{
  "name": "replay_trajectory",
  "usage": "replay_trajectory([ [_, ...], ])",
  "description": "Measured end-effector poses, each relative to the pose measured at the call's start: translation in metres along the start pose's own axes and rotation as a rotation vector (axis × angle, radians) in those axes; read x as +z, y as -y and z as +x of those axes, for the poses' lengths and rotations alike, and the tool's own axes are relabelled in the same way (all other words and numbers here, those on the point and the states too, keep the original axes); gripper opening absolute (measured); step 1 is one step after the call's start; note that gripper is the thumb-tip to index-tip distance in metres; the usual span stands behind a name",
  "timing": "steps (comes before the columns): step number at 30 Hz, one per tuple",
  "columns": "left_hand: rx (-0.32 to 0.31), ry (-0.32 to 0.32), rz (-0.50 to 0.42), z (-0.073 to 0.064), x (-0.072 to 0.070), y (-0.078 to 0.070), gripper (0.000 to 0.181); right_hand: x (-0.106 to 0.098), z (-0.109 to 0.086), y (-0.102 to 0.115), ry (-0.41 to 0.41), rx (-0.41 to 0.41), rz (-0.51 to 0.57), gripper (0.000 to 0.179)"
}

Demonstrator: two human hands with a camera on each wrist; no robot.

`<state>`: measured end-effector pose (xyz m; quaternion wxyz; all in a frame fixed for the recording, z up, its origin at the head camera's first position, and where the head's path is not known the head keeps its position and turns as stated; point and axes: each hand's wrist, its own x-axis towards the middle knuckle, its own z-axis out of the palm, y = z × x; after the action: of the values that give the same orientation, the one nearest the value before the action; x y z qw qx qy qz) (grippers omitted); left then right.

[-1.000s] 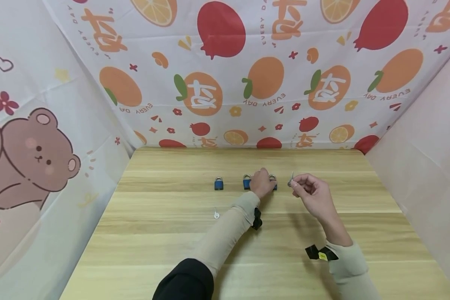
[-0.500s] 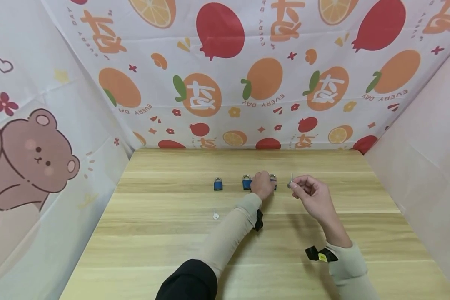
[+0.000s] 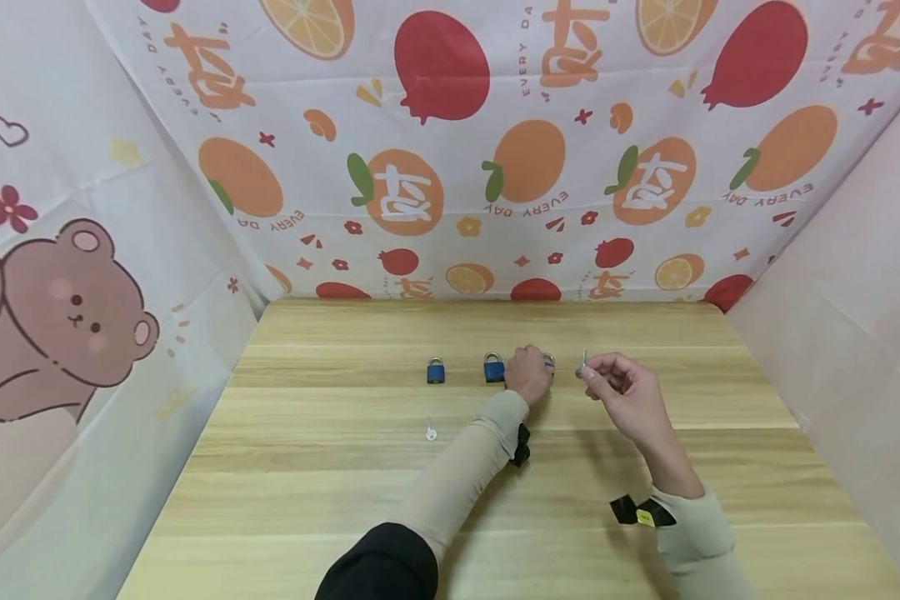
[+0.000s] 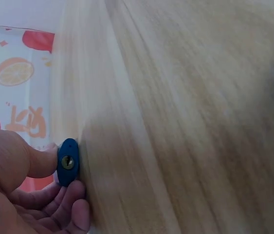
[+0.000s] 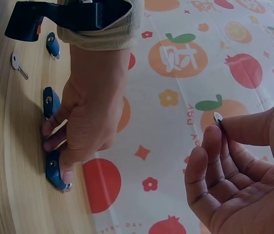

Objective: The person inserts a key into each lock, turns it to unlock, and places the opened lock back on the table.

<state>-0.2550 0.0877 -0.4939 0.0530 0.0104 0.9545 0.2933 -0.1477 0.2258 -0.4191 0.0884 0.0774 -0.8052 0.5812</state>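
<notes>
My left hand [image 3: 528, 377] reaches across to the rightmost blue padlock [image 3: 549, 363] and grips it between thumb and fingers. In the left wrist view, the keyhole end of that padlock [image 4: 68, 163] faces the camera, beside the thumb. My right hand [image 3: 630, 396], held to the right of it, pinches a small silver key [image 3: 582, 364] between thumb and index finger. In the right wrist view only the rounded head of this key [image 5: 217, 118] shows above the fingertips. The two hands are apart. Close to the left hand stands the middle blue padlock [image 3: 493, 367].
Farther left is another blue padlock [image 3: 436, 371], with its shackle pointing to the back. A loose silver key [image 3: 431, 431] lies on the wooden table [image 3: 307, 467] in front of it. A fruit-print cloth [image 3: 465, 167] hangs at the table's back edge.
My left hand has shifted slightly to the right with the padlock, showing more of the middle padlock. The right hand with its key stays almost still.
</notes>
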Motion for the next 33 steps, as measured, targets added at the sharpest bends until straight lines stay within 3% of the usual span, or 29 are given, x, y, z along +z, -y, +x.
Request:
replay_trajectory([
  [12,-0.019,0.037,-0.004,-0.006,-0.003,0.002,0.035,0.001,-0.002,0.001,-0.011,0.034,0.018,0.02],
  [33,0.036,-0.048,-0.069,-0.01,0.002,0.001,0.036,-0.001,-0.001,0.003,-0.01,0.018,0.019,0.019],
])
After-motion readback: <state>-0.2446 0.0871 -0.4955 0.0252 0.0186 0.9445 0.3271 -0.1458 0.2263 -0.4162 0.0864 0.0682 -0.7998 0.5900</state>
